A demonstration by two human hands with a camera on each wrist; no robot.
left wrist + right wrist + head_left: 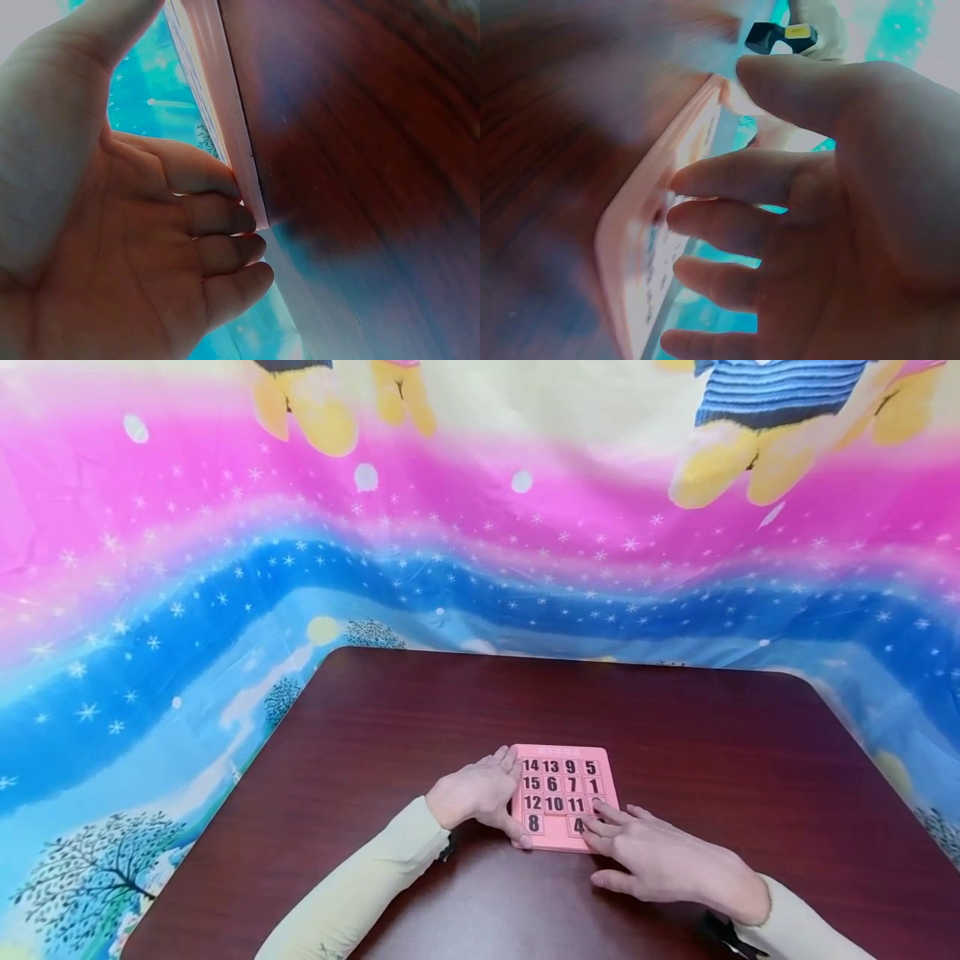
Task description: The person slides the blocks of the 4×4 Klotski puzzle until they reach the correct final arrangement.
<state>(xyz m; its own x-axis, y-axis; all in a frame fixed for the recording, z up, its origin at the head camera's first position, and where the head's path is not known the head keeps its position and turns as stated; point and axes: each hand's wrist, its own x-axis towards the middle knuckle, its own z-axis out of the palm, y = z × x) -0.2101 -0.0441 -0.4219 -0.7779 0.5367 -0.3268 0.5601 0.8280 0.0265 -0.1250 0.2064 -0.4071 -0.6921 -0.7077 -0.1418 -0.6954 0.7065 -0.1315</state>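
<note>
A pink sliding number puzzle (555, 752) lies flat on the dark wooden table, black numerals on its tiles. The top row reads 14, 13, 9, 5; a gap shows in the bottom row between the 8 tile (533, 823) and the 4 tile (576, 826). My left hand (482, 789) rests along the puzzle's left side, fingertips against the edge and thumb on the near left corner. Over the lower right tiles lies my right hand (656, 856), fingers extended with fingertips at the 4 and at a tile below the 1, whose numeral is covered. Its thumb stays off the board.
The reddish-brown table (420, 718) extends around the puzzle, its far corners rounded. Behind it hangs a pink and blue patterned cloth (450, 527) with snowflakes and cartoon figures. A black strap (731, 935) shows at the right wrist.
</note>
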